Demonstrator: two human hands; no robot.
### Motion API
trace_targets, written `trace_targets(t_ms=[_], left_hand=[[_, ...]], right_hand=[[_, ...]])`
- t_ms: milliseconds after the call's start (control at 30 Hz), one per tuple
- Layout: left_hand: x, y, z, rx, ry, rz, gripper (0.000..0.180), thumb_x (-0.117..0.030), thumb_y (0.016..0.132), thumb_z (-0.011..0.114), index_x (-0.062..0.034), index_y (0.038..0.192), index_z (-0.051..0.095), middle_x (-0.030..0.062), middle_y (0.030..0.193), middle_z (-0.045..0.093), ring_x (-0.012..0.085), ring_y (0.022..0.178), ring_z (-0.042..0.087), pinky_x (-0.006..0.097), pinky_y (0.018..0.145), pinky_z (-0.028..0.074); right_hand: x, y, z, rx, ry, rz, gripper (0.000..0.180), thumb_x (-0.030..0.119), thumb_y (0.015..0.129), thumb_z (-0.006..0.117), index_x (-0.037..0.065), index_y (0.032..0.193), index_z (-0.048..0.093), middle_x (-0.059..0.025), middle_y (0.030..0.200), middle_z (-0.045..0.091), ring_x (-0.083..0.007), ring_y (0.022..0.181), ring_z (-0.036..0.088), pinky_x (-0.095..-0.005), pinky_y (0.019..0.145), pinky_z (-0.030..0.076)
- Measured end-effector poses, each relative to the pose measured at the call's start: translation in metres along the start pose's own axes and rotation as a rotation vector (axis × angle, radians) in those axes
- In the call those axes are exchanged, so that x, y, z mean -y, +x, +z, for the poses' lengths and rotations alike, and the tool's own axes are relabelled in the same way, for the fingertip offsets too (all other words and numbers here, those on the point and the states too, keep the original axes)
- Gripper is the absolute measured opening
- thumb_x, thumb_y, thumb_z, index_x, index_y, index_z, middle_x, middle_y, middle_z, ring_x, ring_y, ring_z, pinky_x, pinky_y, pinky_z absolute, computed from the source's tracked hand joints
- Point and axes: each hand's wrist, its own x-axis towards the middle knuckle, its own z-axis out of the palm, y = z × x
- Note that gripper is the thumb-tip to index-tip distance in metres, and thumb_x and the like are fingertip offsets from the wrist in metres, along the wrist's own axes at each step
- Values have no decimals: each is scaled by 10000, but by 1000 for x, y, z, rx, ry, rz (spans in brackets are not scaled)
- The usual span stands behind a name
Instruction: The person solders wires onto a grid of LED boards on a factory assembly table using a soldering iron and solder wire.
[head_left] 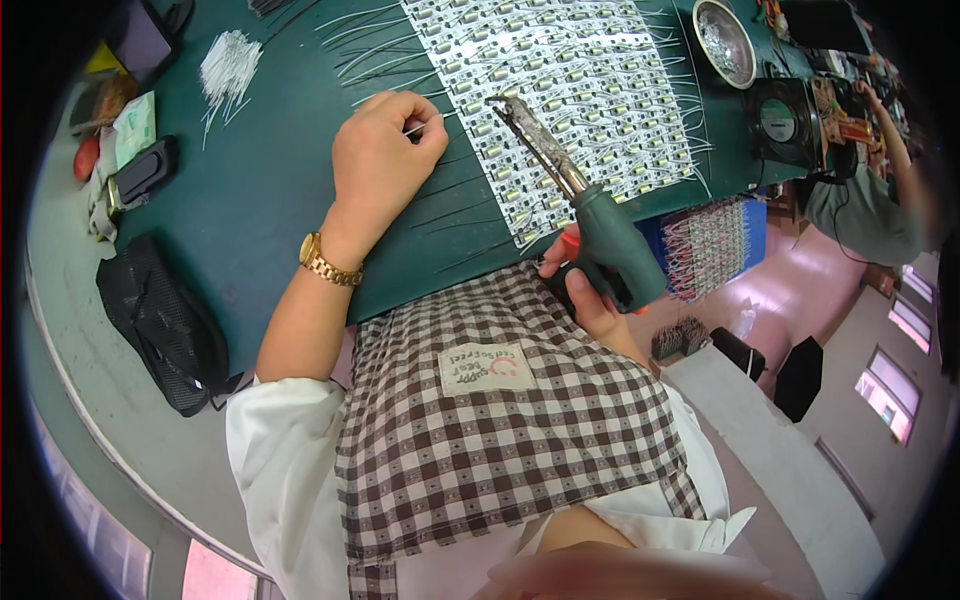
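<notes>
My left hand (385,155) pinches a thin white wire (446,115) at the left edge of a white panel of small circuit boards (590,120). Thumb and forefinger are closed on the wire. My right hand (590,300), low at the panel's near edge, grips a dark green soldering gun (617,245) with orange-red parts. Its metal barrel slants up to the left, and the blackened tip appears over the panel, to the right of my left hand; whether it touches cannot be made out. White and dark wires stick out along the panel's left side.
A pile of loose white wires (230,65) lies at the far left of the green table (270,190). A metal bowl (700,30) and a round black fan-like device (785,120) stand right. Wired boards (708,250) sit beyond the table edge. Another person (870,210) works at right.
</notes>
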Motion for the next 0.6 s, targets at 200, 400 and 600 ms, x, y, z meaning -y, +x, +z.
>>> trace_targets(t_ms=[200, 400, 600], left_hand=[[-1, -2, 0, 13, 26, 17, 58, -69, 764, 661, -21, 773, 629, 43, 735, 601, 135, 619, 561, 248, 587, 456], [-6, -5, -1, -96, -50, 116, 60, -55, 756, 675, -37, 773, 620, 54, 767, 563, 169, 629, 555, 276, 566, 462], [-4, -7, 4, 10, -59, 173, 55, -66, 737, 675, -66, 745, 621, 42, 768, 564, 186, 641, 575, 301, 565, 482]], right_hand=[[-1, -8, -6, -37, -28, 15, 357, 101, 879, 593, -6, 1206, 498, -107, 969, 603, -147, 789, 602, -297, 730, 510], [28, -10, 4, -59, -117, 123, 326, 76, 868, 601, 5, 1174, 512, -75, 957, 601, -131, 783, 584, -274, 712, 491], [4, -18, -4, -52, -70, 127, 242, 57, 843, 634, 20, 1076, 579, -56, 934, 620, -132, 796, 600, -275, 723, 491]])
